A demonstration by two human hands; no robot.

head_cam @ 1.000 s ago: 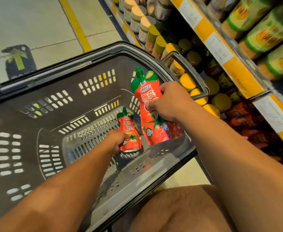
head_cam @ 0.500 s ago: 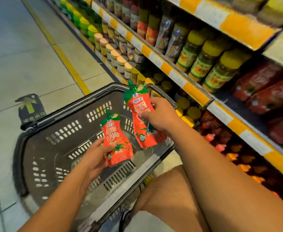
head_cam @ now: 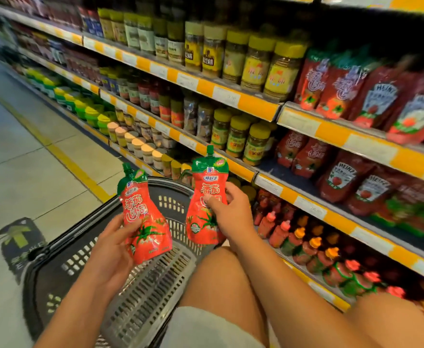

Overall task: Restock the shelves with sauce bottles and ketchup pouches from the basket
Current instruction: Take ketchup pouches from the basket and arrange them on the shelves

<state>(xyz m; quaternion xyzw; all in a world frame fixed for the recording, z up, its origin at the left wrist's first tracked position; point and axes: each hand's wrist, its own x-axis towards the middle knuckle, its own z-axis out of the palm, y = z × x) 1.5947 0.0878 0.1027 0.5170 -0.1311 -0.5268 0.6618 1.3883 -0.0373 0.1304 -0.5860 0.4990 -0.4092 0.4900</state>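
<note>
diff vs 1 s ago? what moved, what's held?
Both ketchup pouches came up out of the basket: the left hand lifted the left pouch off the basket floor, the right hand raised the right pouch toward the shelves. Nothing released. Both grips and the basket's spot stayed.

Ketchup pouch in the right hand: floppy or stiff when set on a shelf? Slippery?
Probably soft: the ketchup pouch bulges below its narrow waist, where the right hand grips it. Its glossy film may be slippery. The wide base suggests it could stand, though it may slump or tip.
</note>
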